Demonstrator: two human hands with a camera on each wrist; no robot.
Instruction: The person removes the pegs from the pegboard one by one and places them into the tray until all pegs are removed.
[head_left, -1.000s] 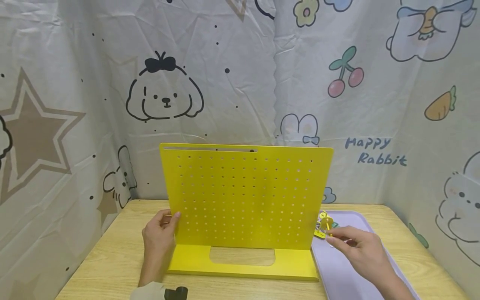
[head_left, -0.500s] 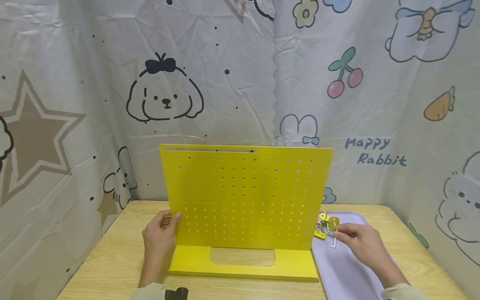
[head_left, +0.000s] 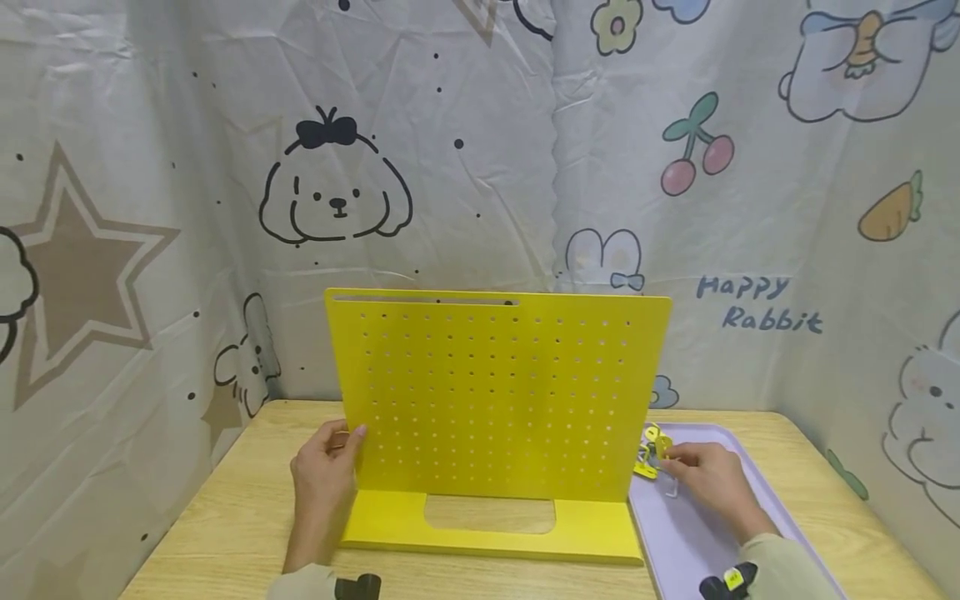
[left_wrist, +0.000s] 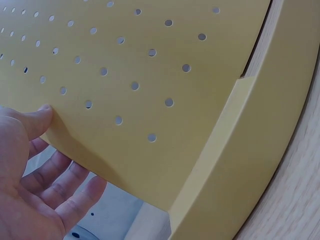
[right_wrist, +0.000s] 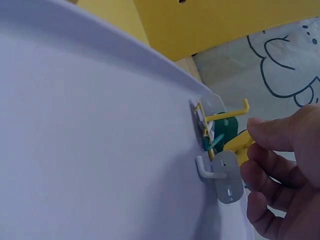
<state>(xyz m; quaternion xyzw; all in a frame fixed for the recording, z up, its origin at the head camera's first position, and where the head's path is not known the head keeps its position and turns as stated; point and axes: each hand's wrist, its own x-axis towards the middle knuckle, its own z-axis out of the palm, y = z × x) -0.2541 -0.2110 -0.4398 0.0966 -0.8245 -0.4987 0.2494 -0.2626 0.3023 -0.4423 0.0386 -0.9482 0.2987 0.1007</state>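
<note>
A yellow pegboard (head_left: pixel 498 400) stands on its base, leaning back slightly. My left hand (head_left: pixel 324 475) grips its left edge; in the left wrist view the thumb (left_wrist: pixel 37 120) lies on the front face and the fingers are behind the edge. Over the tray's far left corner, my right hand (head_left: pixel 708 477) pinches a yellow hook (right_wrist: pixel 239 143) between thumb and fingertips, mostly hidden by the fingers. Close to it lie a white hook on a grey oval plate (right_wrist: pixel 227 177), another yellow hook (right_wrist: pixel 227 116) and a green piece (right_wrist: pixel 227 130), partly overlapping.
The lilac tray (head_left: pixel 686 533) lies right of the pegboard, close to its base (head_left: pixel 390 521). Under both is a wooden table (head_left: pixel 225 517). A printed cloth (head_left: pixel 480 167) hangs behind and along both sides.
My right hand has brought the yellow hook down and slightly right, from above the tray to among the other hooks. My left hand keeps its grip on the pegboard.
</note>
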